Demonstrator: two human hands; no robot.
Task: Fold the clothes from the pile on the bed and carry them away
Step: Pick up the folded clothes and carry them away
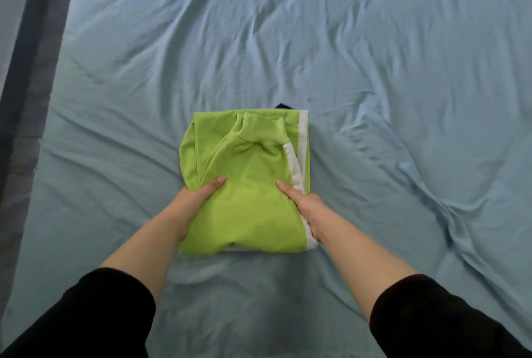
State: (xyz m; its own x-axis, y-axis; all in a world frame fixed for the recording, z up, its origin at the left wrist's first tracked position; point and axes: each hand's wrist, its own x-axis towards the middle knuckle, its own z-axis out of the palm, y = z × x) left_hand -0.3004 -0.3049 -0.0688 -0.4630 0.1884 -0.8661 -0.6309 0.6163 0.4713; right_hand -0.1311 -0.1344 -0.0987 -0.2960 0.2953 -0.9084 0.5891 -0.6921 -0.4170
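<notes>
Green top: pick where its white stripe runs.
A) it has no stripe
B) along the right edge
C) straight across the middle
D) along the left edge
B: the white stripe runs down the right edge of the folded green top, on the side the right hand grips; the left hand grips plain green cloth.

I see a solid lime-green folded fabric garment [247,185], the same green across its ribbed collar. A white stripe [303,139] runs down its right edge, and a little white also shows at its near edge. A small dark cloth corner [283,106], black or very dark navy, peeks out behind its far edge. The wrinkled bed sheet [374,69] is plain pale blue, greyer in the creases. A dark grey band [34,69] borders the left. The left sleeve [95,320] and right sleeve [431,320] are plain black.
</notes>
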